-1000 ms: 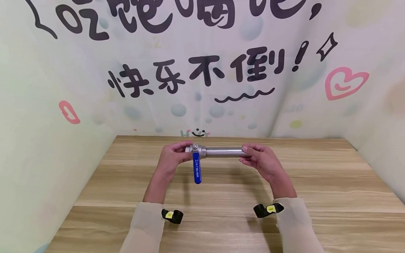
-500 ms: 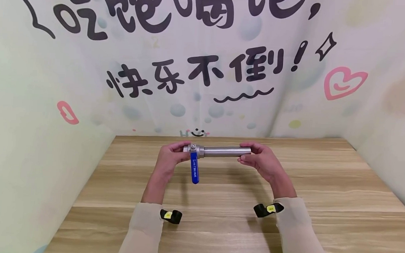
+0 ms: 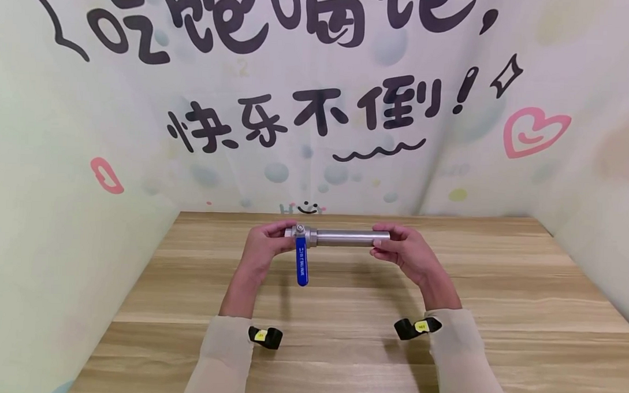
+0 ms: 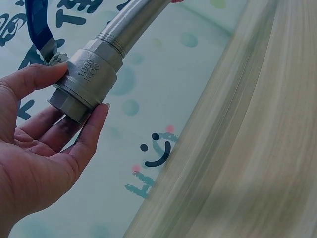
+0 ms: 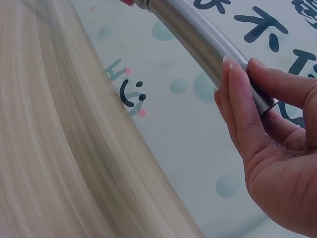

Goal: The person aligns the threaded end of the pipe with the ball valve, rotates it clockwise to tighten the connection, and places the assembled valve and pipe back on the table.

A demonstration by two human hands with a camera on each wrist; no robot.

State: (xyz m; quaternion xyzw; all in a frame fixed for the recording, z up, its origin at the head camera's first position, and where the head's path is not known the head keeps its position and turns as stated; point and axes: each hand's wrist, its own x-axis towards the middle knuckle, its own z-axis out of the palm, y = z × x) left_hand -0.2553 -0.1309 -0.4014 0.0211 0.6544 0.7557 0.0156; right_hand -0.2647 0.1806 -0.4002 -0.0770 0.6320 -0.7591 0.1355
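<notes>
A steel ball valve (image 3: pixel 313 237) with a blue lever handle (image 3: pixel 302 262) is joined to a smooth metal pipe (image 3: pixel 346 237). Both are held level above the table, lever pointing toward me. My left hand (image 3: pixel 261 246) grips the valve body at its left end, thumb on one side and fingers on the other. In the left wrist view the valve body (image 4: pixel 89 74) carries raised lettering, and threads show where the pipe enters it. My right hand (image 3: pixel 403 251) pinches the pipe's right end between thumb and fingers; the right wrist view shows the pipe (image 5: pixel 198 37) running away from that hand.
The wood-grain table (image 3: pixel 330 347) spreads beneath both hands. Behind it rises a pale printed cloth wall (image 3: pixel 304 179) with black lettering, close beyond the pipe. Black wrist cameras (image 3: pixel 266 336) are strapped on both sleeves.
Since a second ago, my right thumb has shifted from over the pipe's end to its lower side, baring that end. The valve and pipe have moved slightly left.
</notes>
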